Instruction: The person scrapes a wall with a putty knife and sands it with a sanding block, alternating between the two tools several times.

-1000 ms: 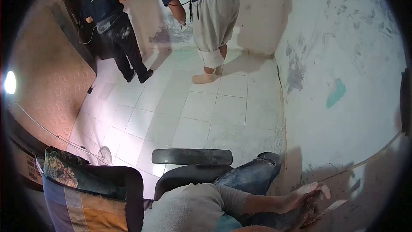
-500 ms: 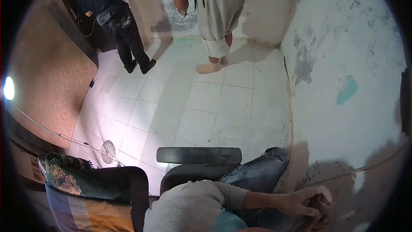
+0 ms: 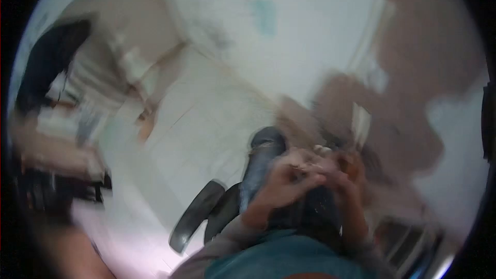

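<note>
Both hands are held together above the lap, blurred by motion. My left hand point(image 3: 290, 182) comes in from the lower left, its fingers bent toward the other hand. My right hand point(image 3: 347, 175) is beside it on the right, with its fingers smeared. A pale strip point(image 3: 361, 124) stands up just above my right hand; whether it is held cannot be made out. Something thin and light shows between the hands, too blurred to name. Below them are a teal garment point(image 3: 279, 258) and dark jeans point(image 3: 262, 160).
A black armrest point(image 3: 197, 216) is at the lower left of my legs. A person in light trousers point(image 3: 98, 72) bends at the upper left. Pale floor tiles point(image 3: 170, 139) lie ahead, and a white wall point(image 3: 315, 31) with a teal patch rises beyond.
The view has swung to the right and blurred. Both hands now show near the middle, close together. The other person has shifted to the left of the view.
</note>
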### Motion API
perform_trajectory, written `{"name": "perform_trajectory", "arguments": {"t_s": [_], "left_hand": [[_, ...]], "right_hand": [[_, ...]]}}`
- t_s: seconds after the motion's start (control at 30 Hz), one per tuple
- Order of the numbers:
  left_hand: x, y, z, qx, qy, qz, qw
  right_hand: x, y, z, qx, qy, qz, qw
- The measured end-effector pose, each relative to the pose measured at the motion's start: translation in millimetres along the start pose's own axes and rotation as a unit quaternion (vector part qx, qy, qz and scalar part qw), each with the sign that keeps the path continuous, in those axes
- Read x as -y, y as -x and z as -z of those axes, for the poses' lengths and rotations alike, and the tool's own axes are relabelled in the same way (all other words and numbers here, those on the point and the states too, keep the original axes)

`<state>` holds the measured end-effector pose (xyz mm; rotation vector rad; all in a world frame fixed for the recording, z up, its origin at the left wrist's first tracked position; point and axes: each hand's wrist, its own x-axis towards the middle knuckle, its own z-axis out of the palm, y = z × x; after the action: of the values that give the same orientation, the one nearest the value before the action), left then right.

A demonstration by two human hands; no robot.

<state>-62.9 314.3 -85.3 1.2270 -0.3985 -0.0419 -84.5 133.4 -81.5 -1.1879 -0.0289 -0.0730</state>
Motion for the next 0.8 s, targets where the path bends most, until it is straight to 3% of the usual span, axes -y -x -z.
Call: {"name": "perform_trajectory", "arguments": {"t_s": [0.03, 0.07, 0.1, 0.17, 0.2, 0.23, 0.27, 0.4, 0.47, 0.57, 0.67, 0.8], "left_hand": [[3.4, 2.4, -1.4, -0.018, 0.153, -0.037, 0.987], [-6.7, -6.8, 0.9, -0.022, 0.175, -0.018, 0.984], [4.2, -4.2, 6.7, -0.079, 0.114, -0.023, 0.990], [15.6, -19.4, 13.7, -0.044, 0.134, -0.112, 0.984], [15.2, -25.8, 6.4, -0.014, 0.145, -0.102, 0.984], [7.5, -28.8, 0.0, -0.085, 0.134, -0.082, 0.984], [-1.4, -27.6, -5.5, -0.166, 0.119, -0.068, 0.977], [-6.8, -35.2, -10.1, -0.140, 0.148, -0.059, 0.977], [-1.7, -38.6, -8.3, -0.071, 0.162, -0.054, 0.983], [7.2, -46.6, -25.4, -0.156, 0.121, -0.029, 0.980], [5.8, -58.0, -53.9, -0.172, 0.114, 0.015, 0.978], [-3.2, -77.2, -82.3, -0.125, 0.099, 0.022, 0.987]], "right_hand": [[11.9, -0.9, -8.1, 0.018, 0.062, -0.027, 0.998], [10.8, -4.2, -17.7, 0.023, 0.007, -0.016, 1.000], [12.6, -2.4, -17.7, -0.014, 0.091, -0.004, 0.996], [15.8, 0.7, -14.1, -0.092, 0.168, 0.002, 0.982], [18.9, -4.2, -10.3, -0.073, 0.162, 0.070, 0.982], [21.1, -5.2, -6.3, -0.043, 0.157, 0.135, 0.977], [22.5, -1.6, -1.1, -0.064, 0.193, 0.133, 0.970], [40.0, -0.3, 22.1, -0.125, 0.216, 0.145, 0.958], [50.8, -1.3, 30.7, -0.167, 0.200, 0.190, 0.946], [67.4, -3.4, 36.7, -0.168, 0.259, 0.220, 0.925], [92.2, -15.7, 34.8, -0.126, 0.313, 0.283, 0.898], [97.6, -25.3, 42.2, -0.151, 0.342, 0.345, 0.861]]}}
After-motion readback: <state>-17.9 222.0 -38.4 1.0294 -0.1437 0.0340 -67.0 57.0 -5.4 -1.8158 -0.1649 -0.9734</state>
